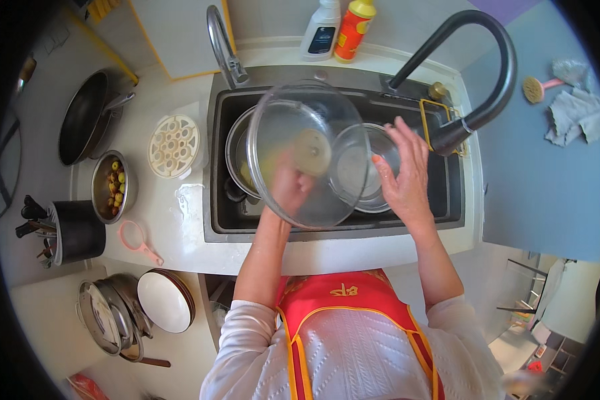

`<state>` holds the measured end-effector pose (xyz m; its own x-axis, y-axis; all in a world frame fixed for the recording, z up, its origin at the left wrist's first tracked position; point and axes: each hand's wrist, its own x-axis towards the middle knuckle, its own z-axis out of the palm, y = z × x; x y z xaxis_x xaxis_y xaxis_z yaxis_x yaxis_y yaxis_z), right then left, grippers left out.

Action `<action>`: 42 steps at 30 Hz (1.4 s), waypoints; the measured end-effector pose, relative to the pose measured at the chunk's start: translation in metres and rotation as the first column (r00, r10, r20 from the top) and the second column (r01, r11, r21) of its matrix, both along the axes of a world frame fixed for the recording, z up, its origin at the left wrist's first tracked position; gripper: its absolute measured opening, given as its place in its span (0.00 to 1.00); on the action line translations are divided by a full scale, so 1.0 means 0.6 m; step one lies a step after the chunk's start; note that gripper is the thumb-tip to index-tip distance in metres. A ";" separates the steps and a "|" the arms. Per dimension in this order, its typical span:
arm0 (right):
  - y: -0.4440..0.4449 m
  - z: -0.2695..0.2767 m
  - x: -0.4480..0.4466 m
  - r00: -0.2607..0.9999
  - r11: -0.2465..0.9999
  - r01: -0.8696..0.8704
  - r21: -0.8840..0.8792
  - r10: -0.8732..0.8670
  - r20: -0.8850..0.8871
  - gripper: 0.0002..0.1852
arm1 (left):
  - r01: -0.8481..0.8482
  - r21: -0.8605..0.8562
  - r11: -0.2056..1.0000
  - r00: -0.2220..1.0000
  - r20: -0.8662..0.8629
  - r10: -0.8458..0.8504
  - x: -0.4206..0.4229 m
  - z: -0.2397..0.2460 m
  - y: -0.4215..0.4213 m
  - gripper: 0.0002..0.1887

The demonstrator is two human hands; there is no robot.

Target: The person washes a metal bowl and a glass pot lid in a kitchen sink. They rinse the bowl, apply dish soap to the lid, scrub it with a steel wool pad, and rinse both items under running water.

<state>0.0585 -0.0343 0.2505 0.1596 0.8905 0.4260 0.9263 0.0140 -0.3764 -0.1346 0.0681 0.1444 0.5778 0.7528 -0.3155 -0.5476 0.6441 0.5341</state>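
A clear glass pot lid (340,200) with a metal rim is tilted above the sink. My left hand (289,182) shows blurred through the glass, closed at the lid's round beige knob (312,151). Close to the lid's right rim, my right hand (407,175) has its fingers apart; whether its thumb touches the rim is unclear. Partly hidden under the lid, a metal pot (234,145) stands in the sink's left side, with something yellow-green inside. A round bowl or pan (387,145) lies below my right hand, also partly covered by the lid.
A dark sink (442,202) has a chrome faucet (223,45) and a black faucet (507,60). Two bottles (322,32) stand behind it. Leftward are a white egg rack (174,145), a bowl of small fruit (97,185), a pink strainer (132,235) and a frying pan (80,120).
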 end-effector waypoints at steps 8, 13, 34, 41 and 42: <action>-0.005 -0.043 0.043 0.501 0.931 -0.032 -0.364 -0.300 -0.812 0.30 | 0.487 -0.181 0.855 0.703 0.661 -0.261 0.066 -0.067 0.003 0.25; -0.005 -0.036 0.031 0.268 0.971 0.008 -0.239 -0.232 -0.935 0.19 | 0.425 -0.056 0.903 0.728 0.614 -0.304 0.087 -0.108 -0.004 0.29; 0.098 -0.032 0.055 0.960 0.973 0.223 -0.060 -0.230 -0.159 0.36 | 0.254 0.019 0.967 0.962 0.100 -0.254 -0.050 -0.004 0.054 0.38; 0.256 -0.012 0.075 0.844 0.985 0.141 0.098 -0.068 -0.532 0.40 | 0.147 0.084 0.986 0.988 0.036 -0.151 -0.062 -0.014 0.053 0.35; 0.285 -0.018 0.087 0.827 0.982 0.172 0.073 -0.104 -0.553 0.41 | 0.128 0.093 0.987 0.991 0.038 -0.132 -0.060 -0.018 0.053 0.35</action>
<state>0.1107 0.1369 0.2397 0.5134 0.7919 0.3306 0.5667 -0.0236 -0.8236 -0.1704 0.1000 0.1336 0.6843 0.6946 -0.2220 -0.4864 0.6616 0.5707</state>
